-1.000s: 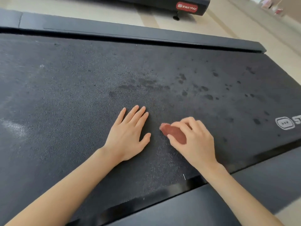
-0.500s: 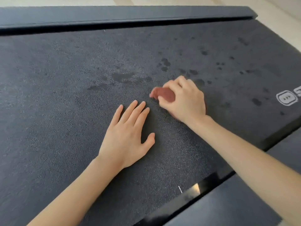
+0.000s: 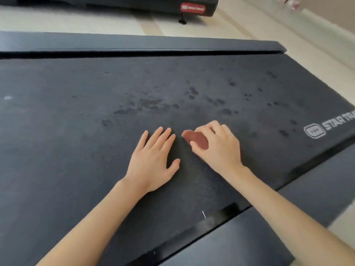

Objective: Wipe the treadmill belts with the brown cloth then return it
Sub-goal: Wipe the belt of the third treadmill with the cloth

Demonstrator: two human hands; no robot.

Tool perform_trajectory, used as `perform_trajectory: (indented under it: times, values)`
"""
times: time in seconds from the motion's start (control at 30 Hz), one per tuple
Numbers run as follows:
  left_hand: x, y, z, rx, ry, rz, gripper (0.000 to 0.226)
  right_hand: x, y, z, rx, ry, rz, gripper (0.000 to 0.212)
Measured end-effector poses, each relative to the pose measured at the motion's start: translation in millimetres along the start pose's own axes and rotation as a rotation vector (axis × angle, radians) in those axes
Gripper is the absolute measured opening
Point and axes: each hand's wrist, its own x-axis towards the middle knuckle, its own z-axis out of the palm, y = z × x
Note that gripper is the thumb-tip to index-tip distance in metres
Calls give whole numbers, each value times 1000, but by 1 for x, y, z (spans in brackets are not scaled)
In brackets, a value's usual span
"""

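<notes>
The black treadmill belt [image 3: 76,143] fills most of the view, with dark wet spots scattered beyond my hands. My right hand [image 3: 219,148] grips a bunched brown cloth [image 3: 196,138] and holds it down on the belt; only the cloth's left part shows past my fingers. My left hand [image 3: 153,162] lies flat on the belt just left of the cloth, fingers straight and together, holding nothing.
Black side rails run along the far edge [image 3: 134,43] and the near right edge [image 3: 259,233] of the belt. A white logo [image 3: 326,125] marks the belt's right end. Another treadmill's end with a red label [image 3: 193,7] stands on the pale floor behind.
My right hand pushed the cloth away over the belt, then drew it back toward me beside the left hand. The left hand has stayed flat in place.
</notes>
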Motion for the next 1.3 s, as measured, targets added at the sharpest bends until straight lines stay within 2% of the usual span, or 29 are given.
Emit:
perform_trajectory:
  times: [0.07, 0.2, 0.33, 0.43, 0.53, 0.7, 0.8, 1.0, 1.13, 1.3]
  values:
    - [6, 7, -1, -7, 0, 16, 76, -42, 2, -11, -9, 30, -12, 29]
    - [24, 30, 1, -48, -35, 97, 79, -83, 12, -21, -10, 53, 87, 27]
    - [28, 37, 10, -21, -35, 141, 75, -57, 19, -13, 39, 85, 200, 24]
    - [25, 36, 15, -29, -8, 152, 72, -43, 30, -7, 100, 87, 194, 27]
    - [26, 34, 11, -13, -19, 147, 73, -14, 47, 1, 57, 46, 183, 31]
    - [23, 34, 7, 10, -50, 132, 73, 54, 88, 12, -54, -62, 415, 36]
    - [26, 35, 9, 14, -63, 150, 72, 40, 75, 8, -120, -44, 413, 37]
    - [28, 37, 15, 6, -38, 151, 73, -59, 29, -34, -77, -54, 272, 31]
    - [36, 50, 13, -27, -37, 156, 73, -86, 22, -37, -127, -8, 96, 29]
    - [50, 63, 18, -15, -42, 155, 71, -45, 57, -18, -103, -8, 335, 32]
